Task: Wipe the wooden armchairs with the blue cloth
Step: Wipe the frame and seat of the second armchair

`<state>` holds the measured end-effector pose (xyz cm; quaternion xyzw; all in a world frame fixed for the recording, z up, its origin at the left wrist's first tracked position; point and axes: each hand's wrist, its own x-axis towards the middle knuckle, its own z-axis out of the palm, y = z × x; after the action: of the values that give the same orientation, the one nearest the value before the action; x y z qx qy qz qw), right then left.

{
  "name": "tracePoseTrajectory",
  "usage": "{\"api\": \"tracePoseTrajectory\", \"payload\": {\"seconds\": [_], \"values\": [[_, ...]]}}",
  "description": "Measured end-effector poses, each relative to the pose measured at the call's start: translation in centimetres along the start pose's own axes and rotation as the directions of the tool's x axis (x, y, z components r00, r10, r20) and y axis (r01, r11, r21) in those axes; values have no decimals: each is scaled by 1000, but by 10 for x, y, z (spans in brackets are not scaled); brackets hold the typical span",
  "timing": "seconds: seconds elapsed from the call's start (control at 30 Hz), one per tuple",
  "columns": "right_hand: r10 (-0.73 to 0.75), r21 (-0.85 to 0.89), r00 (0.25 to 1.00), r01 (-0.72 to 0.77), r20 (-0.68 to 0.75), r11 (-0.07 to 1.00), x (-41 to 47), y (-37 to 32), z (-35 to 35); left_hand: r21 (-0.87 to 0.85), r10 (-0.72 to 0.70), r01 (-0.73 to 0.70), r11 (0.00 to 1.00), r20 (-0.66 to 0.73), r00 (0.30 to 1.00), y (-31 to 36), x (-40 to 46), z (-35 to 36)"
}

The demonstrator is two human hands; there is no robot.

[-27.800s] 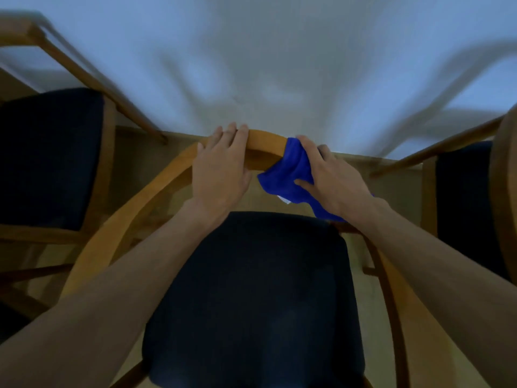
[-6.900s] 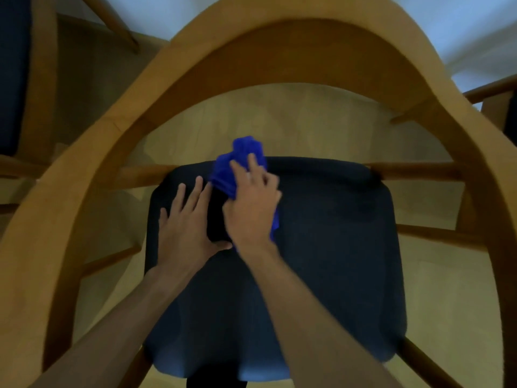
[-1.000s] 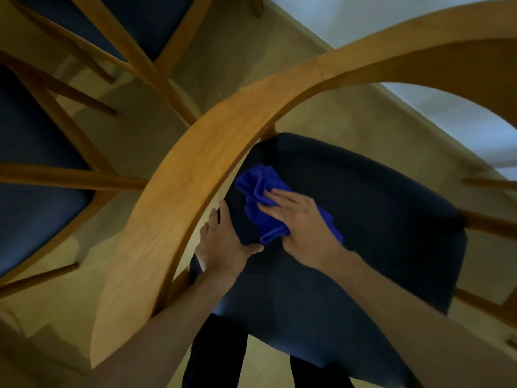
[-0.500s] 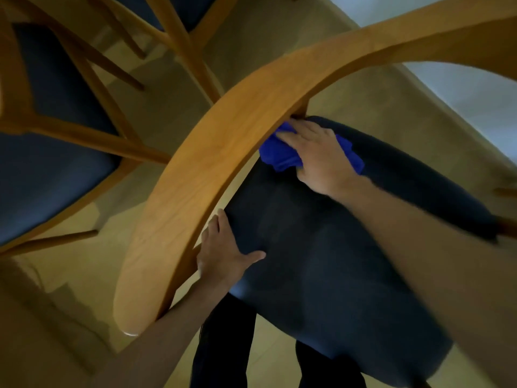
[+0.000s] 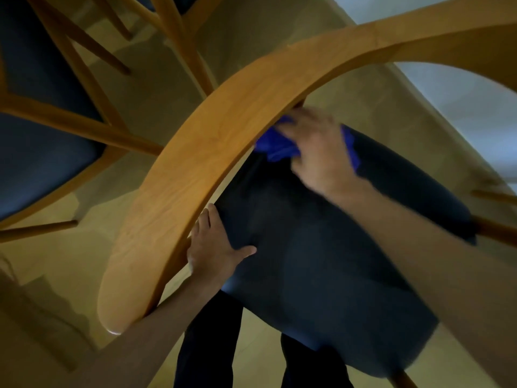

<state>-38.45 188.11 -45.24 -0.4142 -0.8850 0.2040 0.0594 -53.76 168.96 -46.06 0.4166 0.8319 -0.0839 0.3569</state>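
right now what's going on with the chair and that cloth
A person is leaning over a wooden armchair, cleaning it. The right hand presses a blue cloth onto the far end of the dark seat cushion, just under the curved wooden rail. The left hand rests flat on the near left edge of the cushion, bracing. The right hand is blurred. Another armchair stands to the left.

blue cloth (image 5: 275, 148); navy seat (image 5: 321, 253); honey-tan wooden armrest (image 5: 195, 175)
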Motion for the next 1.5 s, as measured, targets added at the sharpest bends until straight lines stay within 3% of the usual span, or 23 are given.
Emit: {"api": "tracePoseTrajectory", "payload": {"seconds": [0.07,0.1,0.2,0.27,0.33,0.4,0.5,0.53,0.63,0.73,0.8,0.87,1.03,1.2,1.27,1.33,1.4,1.5], "values": [[-52,-160,995,64,81,985,11,21,-2,0,-4,4,1000,6,1000,2,0,-1],[-13,-161,989,36,145,986,11,24,4,-5,-6,6,1000,11,1000,2,0,-1],[259,9,962,-260,83,965,2,3,31,-12,-8,8,1000,10,1000,3,0,-1],[298,114,953,-302,56,946,-16,-21,40,-13,-5,5,1000,5,1000,2,0,-1],[214,246,973,-228,81,942,-46,-35,44,-17,-8,8,1000,9,1000,2,1,0],[99,366,976,-167,196,915,-77,-43,41,-34,-8,8,999,6,1000,2,1,0],[-63,429,911,-130,407,894,-98,-35,22,-44,18,-18,999,5,1000,-1,3,2],[-51,434,926,-127,375,892,-95,-26,12,-38,23,-23,999,13,1000,-2,3,2],[126,418,987,-157,100,895,-64,13,-19,66,106,-103,992,-46,993,-2,-1,5],[331,277,943,-308,-42,910,-23,54,-39,188,293,-269,945,-110,950,1,-5,8],[451,206,891,-450,44,869,-9,66,-29,196,325,-303,933,-92,941,2,-5,9],[461,189,879,-476,118,859,-11,55,-6,177,316,-300,937,-71,946,2,-2,9],[254,335,967,-241,7,911,-79,-14,39,164,317,-302,939,-69,946,0,0,7],[83,439,972,-174,220,882,-148,-48,48,147,311,-298,943,-79,947,1,-1,5],[174,563,965,-256,194,786,-136,-36,33,146,311,-296,944,-92,946,-1,-1,5],[350,642,934,-315,77,700,-111,-11,12,146,312,-297,944,-92,946,-1,0,7],[496,608,868,-378,-32,699,-76,25,-14,151,302,-286,946,-101,948,-2,1,8],[587,436,808,-508,-58,743,-39,73,-41,142,292,-277,950,-100,951,-3,1,10]]}}
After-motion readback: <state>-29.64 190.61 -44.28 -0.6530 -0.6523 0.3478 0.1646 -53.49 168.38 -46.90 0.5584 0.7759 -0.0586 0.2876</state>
